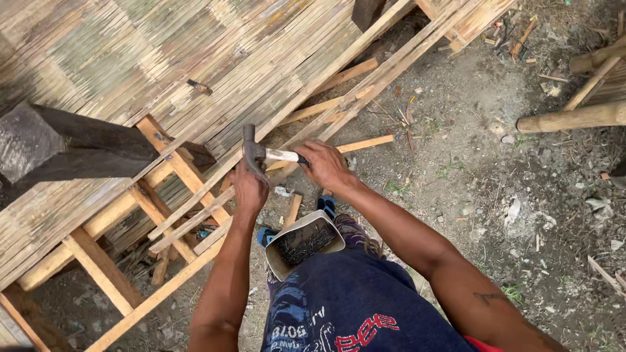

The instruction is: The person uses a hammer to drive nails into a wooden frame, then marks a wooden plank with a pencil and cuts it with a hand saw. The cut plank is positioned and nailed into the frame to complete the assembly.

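Nail tin point(304, 242) sat below your hands; right hand point(324, 165) gripped hammer point(261, 155) handle, left hand point(249, 188) closed beneath its head, contents unclear.

Both bare arms reached forward and up from the body, drawing close together at the hands. The left hand point(249, 188) sat with its back to the camera, knuckles up, fingers curled under and hidden. The right hand point(324, 164) lay just beside it, a little farther forward, fingers closed in a fist-like grip, the wrist straight and the forearm angling back toward the lower right.
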